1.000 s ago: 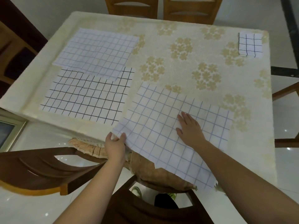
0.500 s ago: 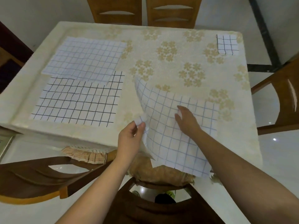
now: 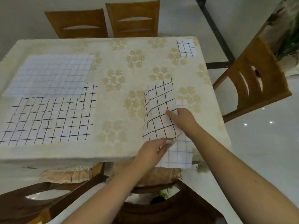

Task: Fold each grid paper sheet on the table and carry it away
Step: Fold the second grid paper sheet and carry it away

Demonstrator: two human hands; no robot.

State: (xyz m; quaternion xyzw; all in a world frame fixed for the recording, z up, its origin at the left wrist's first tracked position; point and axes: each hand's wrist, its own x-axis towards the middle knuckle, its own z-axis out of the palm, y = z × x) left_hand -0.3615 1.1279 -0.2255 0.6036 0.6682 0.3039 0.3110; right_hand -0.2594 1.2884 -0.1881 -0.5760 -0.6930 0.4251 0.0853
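Two hands work one grid sheet (image 3: pixel 159 110) at the table's (image 3: pixel 113 147) near edge: the left hand (image 3: pixel 151 152) pinches its folded-over corner, the right hand (image 3: pixel 182 118) presses flat fingers on it. Left of them lie two unfolded sheets (image 3: pixel 48 110).

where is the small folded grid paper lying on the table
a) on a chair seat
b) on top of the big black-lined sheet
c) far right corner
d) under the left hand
c: the small folded grid paper lies alone near the far right corner of the table, away from both hands.
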